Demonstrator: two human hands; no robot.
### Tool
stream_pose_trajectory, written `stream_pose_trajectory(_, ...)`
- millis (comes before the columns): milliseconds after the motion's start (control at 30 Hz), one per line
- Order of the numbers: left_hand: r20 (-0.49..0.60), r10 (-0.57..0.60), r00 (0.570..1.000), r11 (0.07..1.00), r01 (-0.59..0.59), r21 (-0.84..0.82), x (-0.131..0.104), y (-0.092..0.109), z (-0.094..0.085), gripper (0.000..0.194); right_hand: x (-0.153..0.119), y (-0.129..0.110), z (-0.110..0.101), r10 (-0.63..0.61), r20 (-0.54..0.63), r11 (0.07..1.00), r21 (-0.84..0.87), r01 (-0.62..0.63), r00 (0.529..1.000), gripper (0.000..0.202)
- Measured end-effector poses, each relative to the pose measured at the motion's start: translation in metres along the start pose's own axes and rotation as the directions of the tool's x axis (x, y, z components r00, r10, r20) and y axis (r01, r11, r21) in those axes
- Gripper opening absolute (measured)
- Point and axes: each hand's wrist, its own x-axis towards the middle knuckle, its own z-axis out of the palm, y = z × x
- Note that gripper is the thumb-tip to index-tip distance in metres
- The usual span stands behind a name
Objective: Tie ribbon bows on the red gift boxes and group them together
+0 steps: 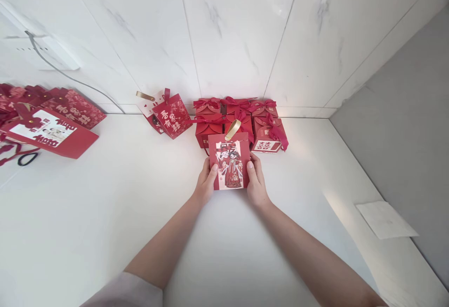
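Between my two hands is a red gift bag (233, 164) with a printed pair of figures in traditional dress and a gold ribbon handle on top. My left hand (206, 181) grips its left side, thumb on the front. On the opposite side my right hand (257, 181) holds it the same way; the fingers behind the bag are partly hidden. Just beyond it, red gift boxes (209, 129) tied with ribbon bows stand in rows against the wall. The bag covers part of the front ones. A box with a white label (268, 134) sits at their right end.
Left of the boxes, a few flat red and white gift bags (172, 116) lean together by the tiled wall. More red bags (52, 132) crowd the far left, near a black loop (28, 159) and a grey cable (70, 74). A white sheet (386, 219) lies at right.
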Motion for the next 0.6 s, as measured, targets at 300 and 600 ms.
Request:
stream_pose_trajectory(300, -0.001, -0.002, 1.000, 1.000, 0.002, -0.015, -0.0002, 0.0007, 0.0004, 0.046, 0.0011, 0.0008, -0.0017, 0.027, 0.038, 0.999, 0.025, -0.028, 0.999, 0.041)
stream_pose_trajectory(600, -0.002, -0.002, 1.000, 1.000, 0.002, -0.012, -0.0007, 0.0016, 0.0014, 0.043, 0.0016, -0.0019, -0.0014, 0.030, 0.038, 0.999, 0.011, -0.030, 0.999, 0.039)
